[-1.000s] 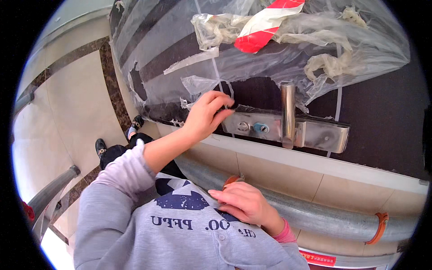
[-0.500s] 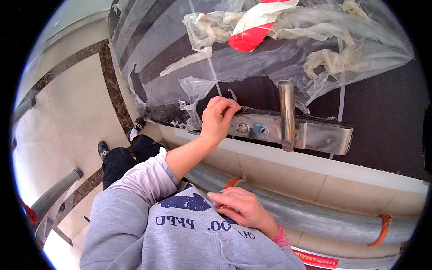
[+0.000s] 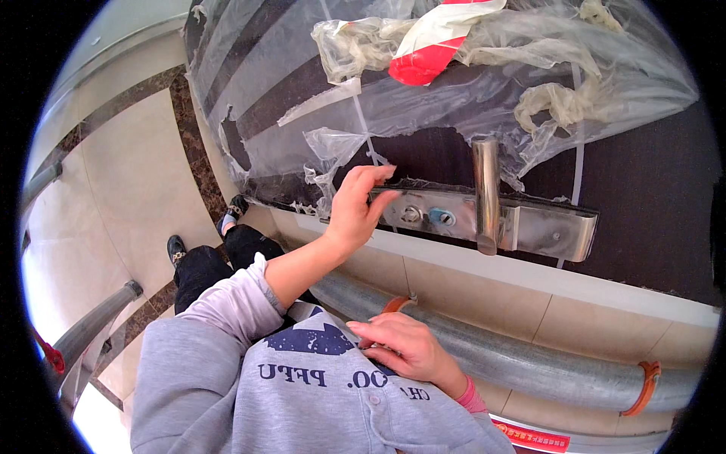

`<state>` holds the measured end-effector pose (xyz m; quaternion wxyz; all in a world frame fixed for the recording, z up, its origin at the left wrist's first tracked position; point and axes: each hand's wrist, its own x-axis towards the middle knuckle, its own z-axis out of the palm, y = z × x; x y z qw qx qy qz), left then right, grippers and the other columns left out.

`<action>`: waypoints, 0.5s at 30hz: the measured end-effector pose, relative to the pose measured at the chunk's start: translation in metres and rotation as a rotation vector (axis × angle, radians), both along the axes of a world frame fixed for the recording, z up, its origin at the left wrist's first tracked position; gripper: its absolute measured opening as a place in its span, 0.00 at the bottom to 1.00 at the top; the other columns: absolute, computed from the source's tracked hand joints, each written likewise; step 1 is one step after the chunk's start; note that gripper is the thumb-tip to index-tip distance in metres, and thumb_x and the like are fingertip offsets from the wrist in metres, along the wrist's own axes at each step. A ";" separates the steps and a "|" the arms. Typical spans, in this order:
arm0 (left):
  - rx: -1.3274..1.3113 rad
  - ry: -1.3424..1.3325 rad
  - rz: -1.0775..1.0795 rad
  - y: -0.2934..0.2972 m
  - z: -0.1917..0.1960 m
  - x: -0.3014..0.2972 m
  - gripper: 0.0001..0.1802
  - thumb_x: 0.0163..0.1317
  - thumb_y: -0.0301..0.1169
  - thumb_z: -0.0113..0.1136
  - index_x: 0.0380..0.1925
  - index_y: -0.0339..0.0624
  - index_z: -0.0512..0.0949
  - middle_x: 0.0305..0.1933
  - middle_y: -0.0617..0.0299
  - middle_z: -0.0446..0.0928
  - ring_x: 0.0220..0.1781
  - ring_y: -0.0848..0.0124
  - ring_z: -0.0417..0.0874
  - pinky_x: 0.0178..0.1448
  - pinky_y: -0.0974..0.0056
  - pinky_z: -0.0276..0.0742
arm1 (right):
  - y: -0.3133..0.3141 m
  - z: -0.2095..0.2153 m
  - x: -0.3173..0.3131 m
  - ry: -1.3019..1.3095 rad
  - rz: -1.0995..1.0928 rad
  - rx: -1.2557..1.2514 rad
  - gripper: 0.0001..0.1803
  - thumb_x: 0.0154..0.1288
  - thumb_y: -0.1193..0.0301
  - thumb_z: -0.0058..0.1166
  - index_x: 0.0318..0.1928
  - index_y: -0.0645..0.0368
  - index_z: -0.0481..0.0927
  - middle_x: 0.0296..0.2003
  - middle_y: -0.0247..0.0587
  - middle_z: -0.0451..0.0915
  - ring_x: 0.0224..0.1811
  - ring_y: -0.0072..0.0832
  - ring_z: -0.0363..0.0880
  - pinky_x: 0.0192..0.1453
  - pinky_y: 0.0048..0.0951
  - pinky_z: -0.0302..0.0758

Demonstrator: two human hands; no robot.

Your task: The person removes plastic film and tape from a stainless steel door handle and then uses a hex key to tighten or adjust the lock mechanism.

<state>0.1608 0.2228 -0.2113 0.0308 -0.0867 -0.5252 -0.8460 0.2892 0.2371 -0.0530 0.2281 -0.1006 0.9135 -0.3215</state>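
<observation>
A dark door (image 3: 643,189) is partly wrapped in torn clear plastic film (image 3: 423,98). On it sits a long steel lock plate (image 3: 544,227) with a lever handle (image 3: 486,189) and a small blue-marked keyhole (image 3: 442,218). My left hand (image 3: 354,208) reaches up to the plate's left end, fingers spread and fingertips resting on its edge beside the ragged film. My right hand (image 3: 404,348) lies loosely against the front of my grey sweatshirt (image 3: 302,401) and holds nothing that I can see.
Red-and-white tape (image 3: 431,45) is bunched in the film near the top. A grey pipe (image 3: 529,363) with an orange clamp (image 3: 646,386) runs below the door along beige tiles. My black shoes (image 3: 175,246) stand on the tiled floor; a metal railing (image 3: 98,321) is at the left.
My left hand has uncurled from a bent grip near the plate's left end to fingers stretched onto the plate. My right hand has stayed at my chest.
</observation>
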 end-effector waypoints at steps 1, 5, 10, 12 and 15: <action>-0.019 0.026 0.058 0.006 -0.001 -0.003 0.18 0.47 0.23 0.64 0.41 0.42 0.75 0.37 0.59 0.72 0.36 0.65 0.75 0.40 0.67 0.71 | -0.001 0.000 0.000 -0.008 0.000 0.003 0.25 0.51 0.75 0.58 0.52 0.60 0.73 0.29 0.42 0.76 0.31 0.35 0.74 0.36 0.31 0.70; -0.035 0.089 0.112 0.014 0.002 -0.016 0.12 0.45 0.24 0.65 0.33 0.43 0.78 0.33 0.61 0.71 0.35 0.66 0.74 0.39 0.67 0.71 | -0.002 0.003 0.001 -0.019 -0.011 0.022 0.25 0.51 0.76 0.58 0.53 0.60 0.73 0.29 0.42 0.76 0.32 0.35 0.75 0.36 0.31 0.71; -0.092 0.185 0.193 0.026 -0.007 -0.016 0.09 0.44 0.26 0.65 0.28 0.47 0.79 0.30 0.65 0.70 0.34 0.67 0.71 0.37 0.65 0.69 | -0.002 0.004 0.002 -0.070 -0.077 0.007 0.25 0.51 0.77 0.57 0.53 0.60 0.72 0.30 0.42 0.76 0.32 0.35 0.75 0.37 0.30 0.71; -0.147 0.234 0.250 0.025 -0.002 -0.020 0.07 0.45 0.25 0.64 0.26 0.45 0.77 0.29 0.63 0.71 0.35 0.63 0.71 0.39 0.63 0.68 | -0.002 0.004 0.001 -0.102 -0.103 -0.014 0.24 0.52 0.77 0.57 0.53 0.60 0.72 0.30 0.42 0.76 0.32 0.35 0.75 0.37 0.31 0.71; -0.168 0.272 0.227 0.022 0.002 -0.025 0.05 0.46 0.25 0.62 0.24 0.44 0.76 0.29 0.62 0.72 0.37 0.61 0.70 0.42 0.62 0.67 | 0.000 0.003 0.001 -0.076 -0.081 -0.011 0.24 0.52 0.77 0.56 0.53 0.60 0.73 0.31 0.42 0.77 0.33 0.35 0.75 0.37 0.30 0.71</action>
